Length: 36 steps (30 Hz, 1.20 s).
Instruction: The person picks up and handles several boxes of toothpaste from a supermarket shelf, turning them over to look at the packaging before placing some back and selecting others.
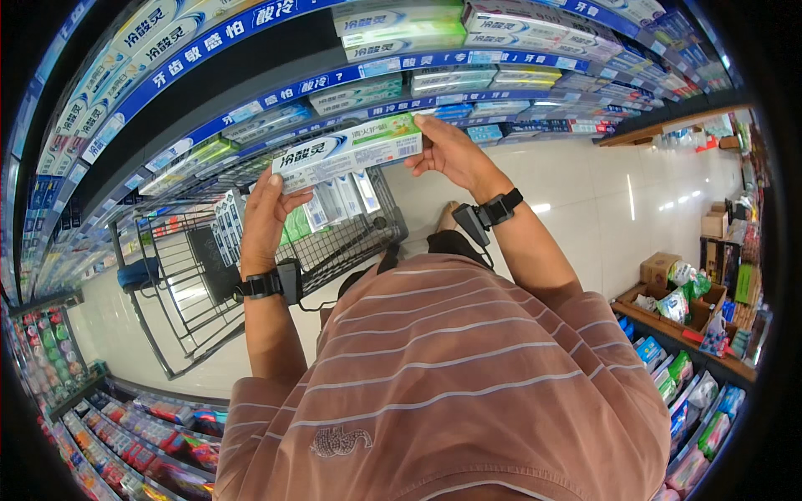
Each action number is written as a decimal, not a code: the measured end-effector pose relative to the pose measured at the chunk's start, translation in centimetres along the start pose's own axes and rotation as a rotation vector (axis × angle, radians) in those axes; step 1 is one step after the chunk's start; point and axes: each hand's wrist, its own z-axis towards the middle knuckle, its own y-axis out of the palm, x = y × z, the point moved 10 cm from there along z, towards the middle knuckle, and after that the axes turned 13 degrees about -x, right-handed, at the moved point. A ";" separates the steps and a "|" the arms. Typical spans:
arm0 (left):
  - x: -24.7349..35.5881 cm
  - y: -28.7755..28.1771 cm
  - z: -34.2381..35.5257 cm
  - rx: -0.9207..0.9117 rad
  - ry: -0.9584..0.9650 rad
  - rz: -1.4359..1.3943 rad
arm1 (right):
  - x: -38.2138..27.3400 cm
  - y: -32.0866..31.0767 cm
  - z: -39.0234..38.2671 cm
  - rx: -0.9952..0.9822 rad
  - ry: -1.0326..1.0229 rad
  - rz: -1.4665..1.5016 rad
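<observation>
A person's left hand [266, 219] and right hand [451, 153] grip one long white-and-green cardboard toothpaste carton [349, 151] by its two ends, holding it level and slightly tilted in front of the chest. The left hand's fingers curl over the carton's near-left end with the thumb beneath; the right hand pinches the far end, its fingers closed over the top edge and thumb under it. Each wrist carries one black strap-on band with a small box, two in all: one on the left wrist [271, 284] and one on the right wrist [489, 215].

Directly below the carton and between the two hands stands one black wire shopping trolley [355, 242], its basket holding a batch of similar white, blue and green toothpaste cartons [334, 204] standing on end; their exact number cannot be told. Beyond the hands rise blue-edged store shelves [276, 96] in several tiers, stacked with many more flat toothpaste boxes. Past the right hand a glossy white tiled floor [601, 192] runs off to low wooden display stands with brown cardboard boxes [660, 267] and bagged goods. Below the left hand, another low shelf of colourful packets [142, 426] curves along the picture's rim. The person's brown shirt with thin white stripes [451, 376] fills the lower middle.
</observation>
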 end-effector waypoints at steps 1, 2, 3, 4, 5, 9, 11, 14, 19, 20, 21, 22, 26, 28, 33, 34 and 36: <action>-0.1 0.0 0.0 -0.002 -0.001 0.000 | 0.1 0.0 -0.1 0.019 0.010 -0.011; -0.3 -0.2 0.0 0.011 -0.024 0.017 | 0.1 -0.1 -0.2 0.038 0.020 -0.023; -0.6 -0.3 0.0 0.024 -0.047 0.034 | 0.2 -0.1 -0.2 0.039 0.019 -0.022; -0.7 -0.2 0.0 0.023 -0.048 0.034 | 0.4 -0.2 -0.3 0.037 0.040 -0.036; -0.8 -0.4 -0.1 0.047 -0.062 0.061 | 0.6 -0.2 -0.3 0.035 0.061 -0.051; -0.9 -1.0 -0.2 0.125 -0.106 0.152 | 1.2 -0.4 -0.6 0.061 0.096 -0.047; -1.0 -1.0 -0.2 0.132 -0.116 0.158 | 1.7 -0.7 -0.7 0.074 0.148 -0.066; -1.3 -1.1 -0.2 0.143 -0.140 0.164 | 2.2 -1.2 -0.9 0.094 0.180 -0.070; -1.5 -1.3 -0.5 0.170 -0.176 0.170 | 2.6 -1.3 -1.3 0.115 0.200 -0.068; -1.6 -1.3 -0.5 0.170 -0.195 0.176 | 2.7 -1.4 -1.4 0.132 0.207 -0.070; -1.7 -1.3 -0.7 0.174 -0.212 0.181 | 2.7 -1.2 -1.4 0.125 0.211 -0.070; -1.6 -1.4 -0.7 0.184 -0.212 0.181 | 2.6 -1.1 -1.5 0.123 0.211 -0.070; -1.5 -1.2 -0.6 0.188 -0.233 0.198 | 3.1 -2.0 -1.4 0.131 0.224 -0.068; -1.5 -1.1 -0.7 0.191 -0.234 0.225 | 3.2 -1.8 -1.4 0.121 0.224 -0.055; -0.8 -0.3 -0.9 0.187 -0.216 0.253 | 3.9 -2.3 -0.9 0.124 0.225 -0.021; -0.9 -0.3 -0.9 0.182 -0.219 0.245 | 4.1 -2.6 -0.9 0.134 0.226 -0.013; -1.1 -0.5 -0.9 0.185 -0.217 0.231 | 4.3 -2.9 -0.9 0.142 0.228 -0.004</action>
